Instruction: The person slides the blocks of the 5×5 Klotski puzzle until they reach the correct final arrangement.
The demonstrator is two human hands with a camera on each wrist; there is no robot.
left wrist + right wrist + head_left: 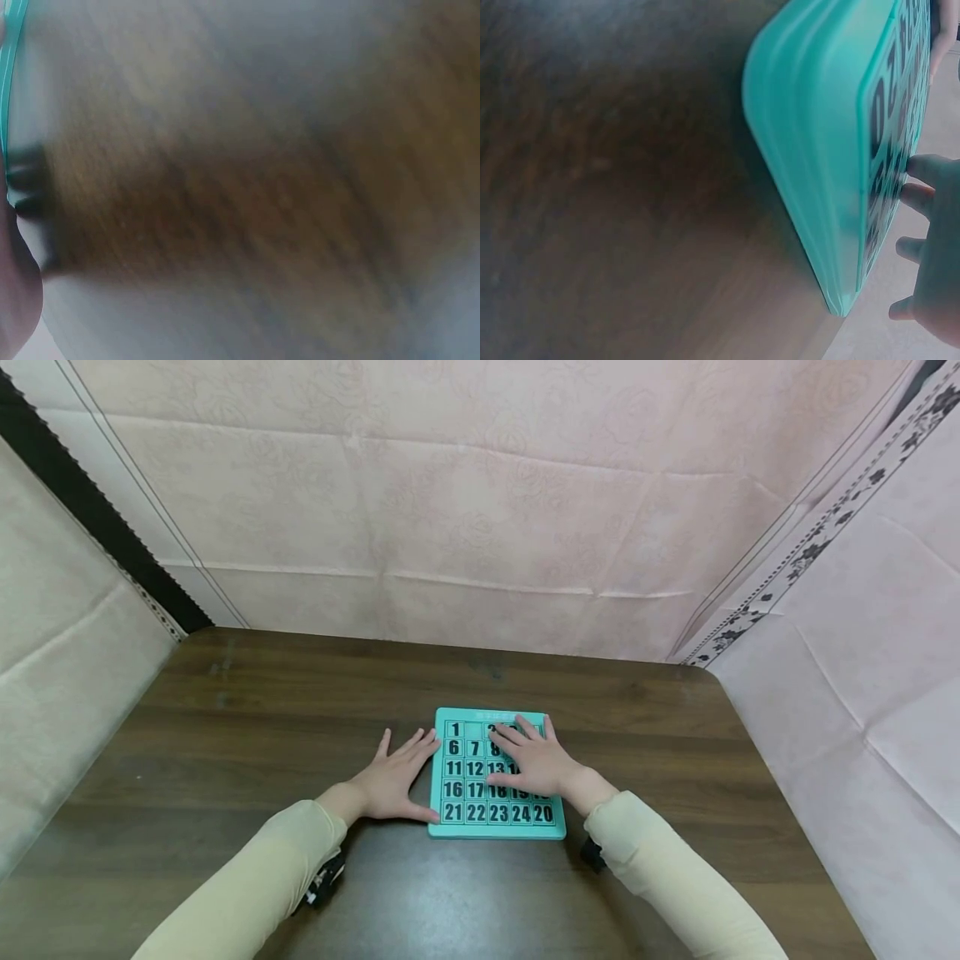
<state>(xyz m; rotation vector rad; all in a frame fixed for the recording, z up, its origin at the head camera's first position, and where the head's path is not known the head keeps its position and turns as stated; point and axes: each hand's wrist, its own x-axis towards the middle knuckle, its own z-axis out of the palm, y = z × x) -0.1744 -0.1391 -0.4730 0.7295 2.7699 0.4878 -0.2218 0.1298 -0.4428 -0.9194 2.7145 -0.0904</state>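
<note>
A teal number slide puzzle lies flat on the brown table, with rows of black-numbered tiles and a blank spot beside the 1. At its left edge is my left hand, fingers spread and straight, with fingertips and thumb tip by the frame. Over the upper right tiles stretches my right hand, fingers spread, covering several numbers. The right wrist view shows the puzzle's thick rounded side and the right fingertips at the tile face. Only a sliver of the puzzle and part of the left hand appear in the left wrist view.
The wooden table extends around the puzzle on every side. Pale cloth hangs behind the far edge, with more cloth panels at left and right. Dark wrist devices sit beneath both cream sleeves.
</note>
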